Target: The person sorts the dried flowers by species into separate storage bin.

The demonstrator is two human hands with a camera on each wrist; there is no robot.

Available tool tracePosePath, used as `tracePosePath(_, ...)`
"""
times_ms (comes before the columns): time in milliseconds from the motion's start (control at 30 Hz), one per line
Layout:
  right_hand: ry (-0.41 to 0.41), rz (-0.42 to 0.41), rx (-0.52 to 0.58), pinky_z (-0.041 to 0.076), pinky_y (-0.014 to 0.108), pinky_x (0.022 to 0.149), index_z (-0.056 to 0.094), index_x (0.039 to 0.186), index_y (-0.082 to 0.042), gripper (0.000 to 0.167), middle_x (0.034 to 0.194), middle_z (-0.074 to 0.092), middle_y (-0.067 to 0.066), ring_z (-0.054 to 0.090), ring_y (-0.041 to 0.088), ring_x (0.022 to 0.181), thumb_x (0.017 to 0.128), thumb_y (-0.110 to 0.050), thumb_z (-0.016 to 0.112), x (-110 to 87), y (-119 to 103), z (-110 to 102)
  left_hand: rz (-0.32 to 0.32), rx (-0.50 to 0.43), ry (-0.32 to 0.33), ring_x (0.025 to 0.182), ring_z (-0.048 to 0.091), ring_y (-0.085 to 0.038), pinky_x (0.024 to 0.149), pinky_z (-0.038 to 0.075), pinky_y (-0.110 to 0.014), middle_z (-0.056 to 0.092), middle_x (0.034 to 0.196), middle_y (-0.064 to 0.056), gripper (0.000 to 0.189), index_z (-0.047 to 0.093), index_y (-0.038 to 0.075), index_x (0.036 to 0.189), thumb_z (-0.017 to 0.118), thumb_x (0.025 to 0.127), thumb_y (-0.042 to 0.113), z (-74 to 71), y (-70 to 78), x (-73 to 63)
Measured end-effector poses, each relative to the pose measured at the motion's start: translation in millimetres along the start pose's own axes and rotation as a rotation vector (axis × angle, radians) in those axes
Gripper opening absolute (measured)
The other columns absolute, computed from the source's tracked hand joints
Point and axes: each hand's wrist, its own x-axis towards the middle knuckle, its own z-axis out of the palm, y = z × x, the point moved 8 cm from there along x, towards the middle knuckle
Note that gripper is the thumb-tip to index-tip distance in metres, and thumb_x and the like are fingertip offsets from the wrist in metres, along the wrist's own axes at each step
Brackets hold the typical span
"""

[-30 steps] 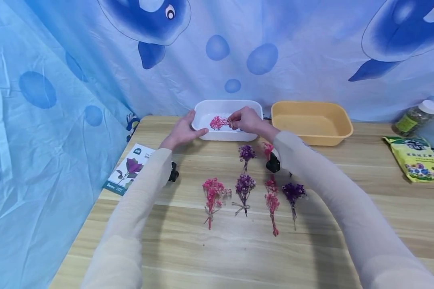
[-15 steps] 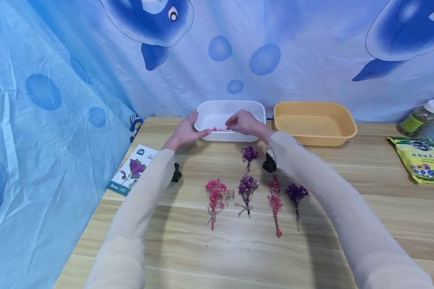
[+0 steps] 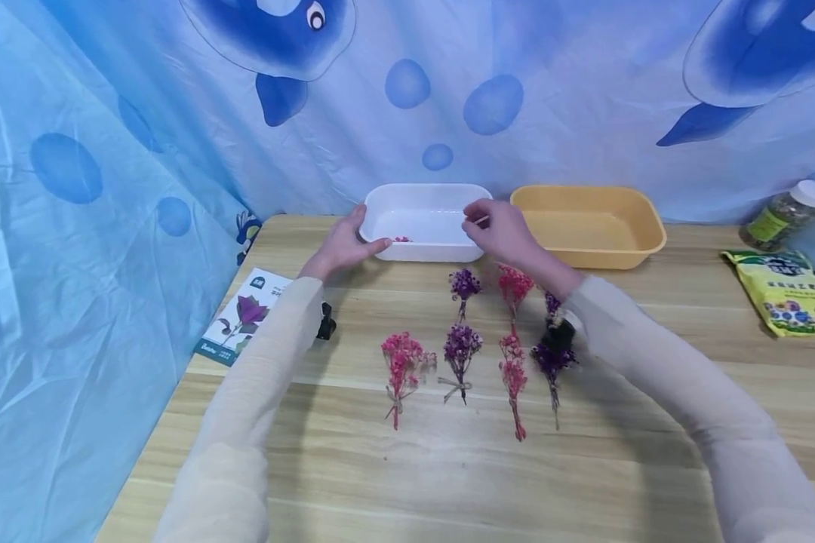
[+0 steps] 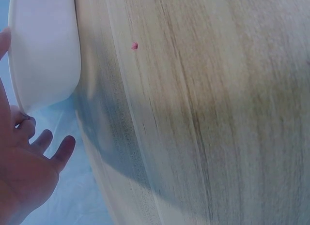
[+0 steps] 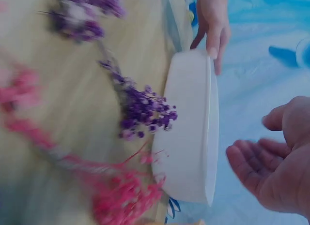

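My left hand (image 3: 342, 245) grips the left end of a white plastic basin (image 3: 428, 253), its thumb on the front rim. In the left wrist view the fingertips lie at the basin's edge. Just a little of a pink dried flower bunch (image 3: 402, 239) shows inside, over the front wall. Over the basin's right end my right hand (image 3: 505, 230) hovers with nothing in it; the right wrist view has its fingers (image 5: 242, 164) loosely curled, apart from the basin. Below that hand lie a purple bunch (image 3: 464, 283) and a pink bunch (image 3: 514, 283) on the table.
Nearer the front are more tied bunches, including a pink one (image 3: 402, 362) and a purple one (image 3: 462, 343). A yellow basin (image 3: 587, 259) stands right of the white one. A flower-printed packet (image 3: 241, 317) lies left; a jar (image 3: 784, 215) and yellow bag (image 3: 784, 294) are at the right.
The right hand has let go of the pink bunch inside the white basin, then risen and moved right. The left hand stays on the basin.
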Motion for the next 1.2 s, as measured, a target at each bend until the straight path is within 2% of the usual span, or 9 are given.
tracePosePath(100,-0.022,0.052,-0.03,0.056,0.046,0.088,0.058,0.125,0.012,0.038,0.111,0.067,0.025,0.066,0.037,0.099,0.097,-0.013,0.064,-26.7,6.2,-9.1,-0.002,0.0,-0.001,0.15,0.013,-0.033,0.121,0.014,-0.045,0.013,0.164,-0.02,0.105,0.012,-0.003,0.158,0.071,0.089,0.05,-1.9,-1.0,-0.7)
tracePosePath(267,-0.094,0.12,-0.149,0.058,0.045,0.079,0.053,0.127,0.016,0.052,0.104,0.068,0.027,0.067,0.036,0.089,0.094,-0.02,0.071,-65.2,20.1,-13.8,-0.006,-0.005,-0.004,0.15,0.012,-0.034,0.121,0.013,-0.046,0.011,0.164,-0.02,0.104,0.011,-0.002,0.158,0.071,0.09,0.049,-4.9,-5.7,-3.3)
tracePosePath(400,-0.126,0.183,-0.196,0.056,0.038,0.058,0.053,0.126,0.016,0.059,0.09,0.068,0.022,0.063,0.028,0.068,0.09,-0.025,0.076,-88.2,32.5,-8.8,0.003,0.016,0.0,0.15,0.012,-0.035,0.121,0.013,-0.046,0.012,0.164,-0.022,0.104,0.011,-0.004,0.157,0.07,0.09,0.05,-6.2,-8.7,-3.8)
tracePosePath(500,-0.144,0.232,-0.22,0.051,0.033,0.05,0.052,0.126,0.014,0.066,0.082,0.064,0.015,0.057,0.022,0.059,0.086,-0.029,0.08,-99.2,41.4,-1.1,0.005,0.029,-0.002,0.15,0.013,-0.035,0.121,0.014,-0.047,0.012,0.163,-0.022,0.105,0.012,-0.004,0.157,0.07,0.089,0.051,-5.3,-9.5,-3.4)
tracePosePath(600,-0.153,0.258,-0.237,0.05,0.032,0.05,0.045,0.133,0.016,0.078,0.074,0.061,0.01,0.053,0.019,0.054,0.084,-0.033,0.082,-103.5,47.8,6.9,0.004,0.027,-0.004,0.15,0.013,-0.035,0.12,0.014,-0.048,0.012,0.164,-0.021,0.105,0.012,-0.003,0.157,0.07,0.089,0.051,-4.2,-8.6,-3.1)
tracePosePath(767,-0.154,0.304,-0.215,0.048,0.031,0.042,0.035,0.143,0.016,0.093,0.06,0.055,0.006,0.048,0.016,0.045,0.082,-0.034,0.084,-104.3,57.3,15.5,0.016,0.028,-0.004,0.149,0.014,-0.036,0.12,0.015,-0.048,0.013,0.163,-0.021,0.106,0.012,-0.003,0.157,0.07,0.089,0.052,-1.8,-4.7,-1.6)
tracePosePath(1033,-0.15,0.375,-0.201,0.051,0.031,0.042,0.041,0.134,0.015,0.084,0.066,0.06,0.011,0.056,0.02,0.048,0.081,-0.032,0.085,-104.6,67.0,19.3,0.022,0.039,-0.002,0.149,0.013,-0.036,0.121,0.014,-0.047,0.013,0.163,-0.022,0.105,0.012,-0.004,0.157,0.069,0.089,0.052,0.3,-0.1,1.6)
tracePosePath(1200,-0.137,0.399,-0.188,0.052,0.032,0.042,0.036,0.137,0.016,0.086,0.066,0.061,0.011,0.057,0.021,0.047,0.083,-0.031,0.084,-101.2,72.2,22.3,0.013,0.044,-0.006,0.15,0.012,-0.035,0.121,0.013,-0.046,0.012,0.163,-0.022,0.105,0.011,-0.004,0.157,0.069,0.089,0.052,0.1,-0.1,1.0)
